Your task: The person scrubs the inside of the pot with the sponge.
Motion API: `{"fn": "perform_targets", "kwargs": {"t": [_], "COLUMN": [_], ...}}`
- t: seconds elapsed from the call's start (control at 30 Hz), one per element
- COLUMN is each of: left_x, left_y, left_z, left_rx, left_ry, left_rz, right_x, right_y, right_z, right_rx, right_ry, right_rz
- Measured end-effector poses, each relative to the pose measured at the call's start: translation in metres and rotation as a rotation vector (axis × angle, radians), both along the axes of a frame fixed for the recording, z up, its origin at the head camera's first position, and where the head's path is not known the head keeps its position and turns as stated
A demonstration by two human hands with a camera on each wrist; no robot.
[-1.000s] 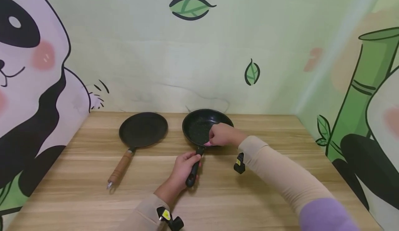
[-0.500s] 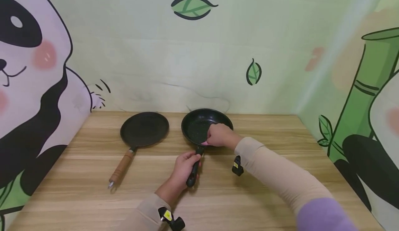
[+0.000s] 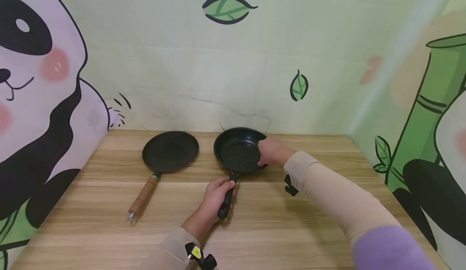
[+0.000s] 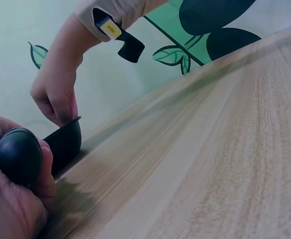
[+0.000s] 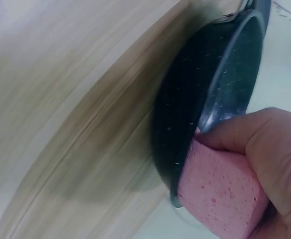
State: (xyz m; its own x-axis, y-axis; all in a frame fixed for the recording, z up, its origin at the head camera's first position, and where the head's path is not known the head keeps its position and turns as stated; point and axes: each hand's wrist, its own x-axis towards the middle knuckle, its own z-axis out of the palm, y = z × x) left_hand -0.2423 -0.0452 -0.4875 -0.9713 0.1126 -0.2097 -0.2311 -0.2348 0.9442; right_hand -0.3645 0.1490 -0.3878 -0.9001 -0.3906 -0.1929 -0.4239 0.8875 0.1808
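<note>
My left hand (image 3: pixel 214 199) grips the black handle (image 3: pixel 226 201) of a dark frying pan (image 3: pixel 236 152); the handle's rounded end (image 4: pixel 19 155) faces the left wrist view. At the pan's right rim, my right hand (image 3: pixel 274 152) pinches a pink sponge (image 5: pixel 222 186) between thumb and fingers. In the right wrist view the sponge touches the pan's rim, with the thumb lying on the inner side. From the head view the sponge is mostly hidden under the hand.
To the left lies a flat black griddle pan (image 3: pixel 170 152) with a wooden handle (image 3: pixel 142 195). Both pans are on a wood-grain table (image 3: pixel 291 237). Behind it stands a pale green wall (image 3: pixel 164 59) printed with leaves, pandas and bamboo.
My right hand has moved with the sponge from the pan's front, near the handle, to its right rim. The left hand keeps its hold on the handle.
</note>
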Motion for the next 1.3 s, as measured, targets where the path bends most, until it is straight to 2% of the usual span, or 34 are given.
{"fn": "perform_targets", "kwargs": {"t": [0.07,0.2,0.5,0.7,0.83,1.03,1.13,1.3], "left_x": [-0.001,-0.001,0.000,0.002,0.001,0.001,0.000,-0.003], "left_y": [0.000,-0.001,-0.006,-0.007,-0.006,-0.005,-0.006,-0.007], "left_z": [0.000,-0.002,-0.004,-0.003,-0.003,-0.002,-0.003,-0.004], "left_rx": [0.008,0.010,-0.002,-0.018,-0.028,-0.032,-0.033,-0.040], "left_ry": [-0.004,-0.003,-0.047,-0.032,-0.006,0.005,0.002,-0.031], "left_rz": [-0.008,-0.019,-0.065,-0.062,-0.055,-0.062,-0.072,-0.073], "right_x": [-0.003,-0.010,-0.023,-0.025,-0.025,-0.021,-0.018,-0.014], "right_y": [0.002,0.007,0.021,0.027,0.024,0.020,0.019,0.022], "right_z": [-0.002,-0.007,-0.028,-0.029,-0.021,-0.008,-0.003,0.001], "right_rx": [0.041,0.053,0.004,0.018,0.048,0.087,0.032,-0.135], "right_ry": [0.043,0.101,0.239,0.280,0.232,0.060,-0.061,-0.248], "right_rz": [0.020,0.050,0.124,0.182,0.187,0.139,0.088,0.007]}}
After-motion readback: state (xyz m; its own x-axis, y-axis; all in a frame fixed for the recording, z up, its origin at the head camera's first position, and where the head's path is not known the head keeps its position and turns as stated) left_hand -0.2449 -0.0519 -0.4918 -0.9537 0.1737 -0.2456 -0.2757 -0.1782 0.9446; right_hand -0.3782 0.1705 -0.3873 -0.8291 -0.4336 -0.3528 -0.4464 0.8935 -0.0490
